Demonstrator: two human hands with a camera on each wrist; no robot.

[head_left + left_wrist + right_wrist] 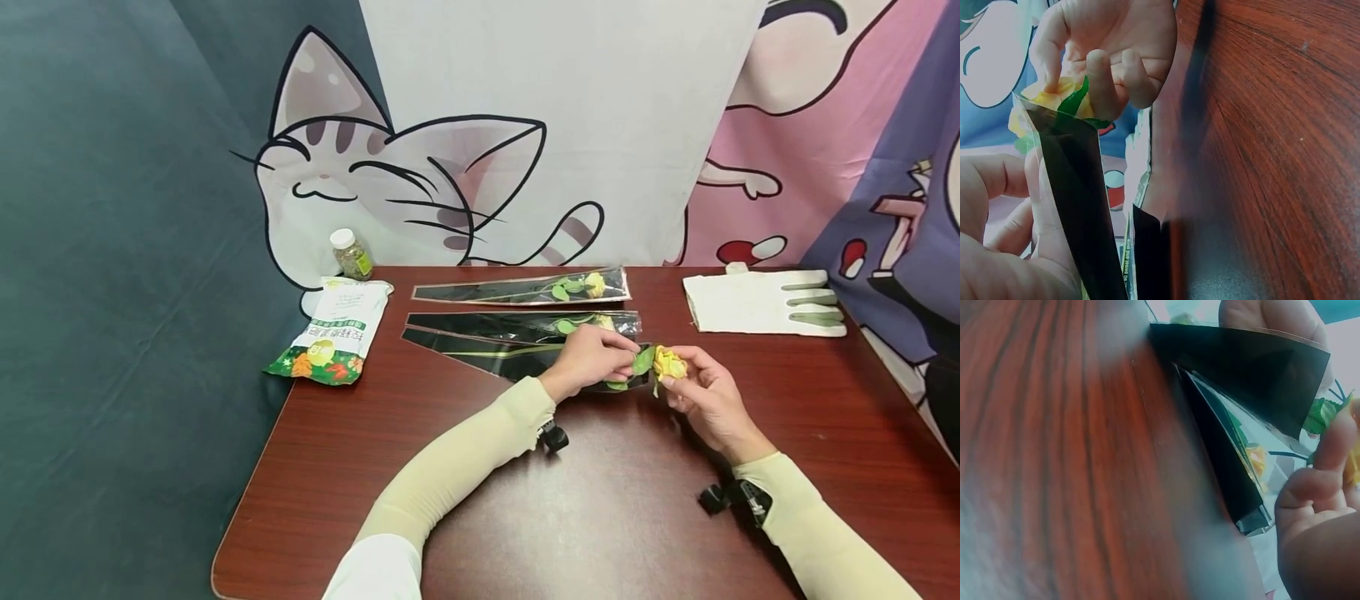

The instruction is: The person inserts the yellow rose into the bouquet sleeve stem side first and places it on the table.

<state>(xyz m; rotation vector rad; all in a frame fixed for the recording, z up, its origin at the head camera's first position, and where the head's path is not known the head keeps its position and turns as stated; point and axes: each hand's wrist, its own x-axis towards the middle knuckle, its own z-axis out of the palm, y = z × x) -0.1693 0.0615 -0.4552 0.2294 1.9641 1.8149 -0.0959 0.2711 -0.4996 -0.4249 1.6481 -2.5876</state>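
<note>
A yellow artificial-looking rose [669, 363] with green leaves sticks out of the wide mouth of a black-backed clear flower sleeve [506, 357]. My right hand [708, 400] pinches the bloom between thumb and fingers. At the sleeve's mouth, my left hand [592, 360] grips the film beside the leaves. The sleeve [1079, 187] is tilted up off the table in the left wrist view, its black back facing the camera. The stem shows through the clear film, running toward the narrow end. Part of the sleeve's opening is hidden by my left fingers in the head view.
Behind lie two more sleeves, a far one [517, 289] and a nearer one [480, 325], each holding a yellow rose. A white glove [738, 302] lies at the back right. A white-and-green bag [337, 329] and a small lidded jar [352, 254] occupy the back left.
</note>
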